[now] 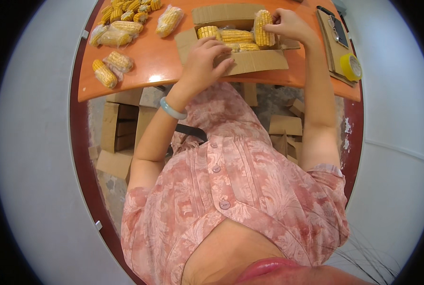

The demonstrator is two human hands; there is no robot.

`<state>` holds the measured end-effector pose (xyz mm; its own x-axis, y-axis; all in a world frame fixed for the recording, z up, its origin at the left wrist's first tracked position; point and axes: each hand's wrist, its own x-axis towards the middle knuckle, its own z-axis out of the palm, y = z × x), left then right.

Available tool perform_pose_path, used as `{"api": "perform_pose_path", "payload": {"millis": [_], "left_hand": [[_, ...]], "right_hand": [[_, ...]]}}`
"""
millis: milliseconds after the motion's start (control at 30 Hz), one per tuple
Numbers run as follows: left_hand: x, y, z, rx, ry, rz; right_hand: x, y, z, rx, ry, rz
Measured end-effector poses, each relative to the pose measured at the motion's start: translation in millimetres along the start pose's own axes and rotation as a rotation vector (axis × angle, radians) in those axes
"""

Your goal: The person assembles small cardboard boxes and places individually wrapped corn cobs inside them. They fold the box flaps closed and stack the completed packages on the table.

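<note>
An open cardboard box [264, 61] stands on the orange table with its flaps spread. Several yellow corn cobs [236, 36] in clear wrap lie inside it. My right hand [288, 26] pinches a wrapped corn cob [263, 31] by its side and holds it upright over the box's right end. At the box's front left, my left hand [206, 61] is open, fingers apart and bent over the edge beside the cobs. Whether its fingertips touch a cob I cannot tell.
More wrapped cobs [169, 21] lie on the table's left, with a pile of cobs [126, 10] at the back left. At the right edge are flat cardboard [327, 42], glasses [335, 29] on a dark object and a yellow tape roll [351, 67]. Cardboard boxes [121, 126] fill the floor below.
</note>
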<state>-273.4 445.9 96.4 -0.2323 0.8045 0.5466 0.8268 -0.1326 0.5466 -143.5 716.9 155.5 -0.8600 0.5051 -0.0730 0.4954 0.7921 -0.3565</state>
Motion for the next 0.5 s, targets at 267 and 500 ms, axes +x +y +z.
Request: {"api": "perform_pose_path", "payload": {"millis": [267, 500], "left_hand": [[27, 35, 6, -0.565, 0.335, -0.129], [19, 32, 7, -0.776, 0.314, -0.154]], "right_hand": [[-21, -19, 15, 1.354, -0.125, -0.275], [-39, -57, 47, 1.679, -0.153, -0.207]]}}
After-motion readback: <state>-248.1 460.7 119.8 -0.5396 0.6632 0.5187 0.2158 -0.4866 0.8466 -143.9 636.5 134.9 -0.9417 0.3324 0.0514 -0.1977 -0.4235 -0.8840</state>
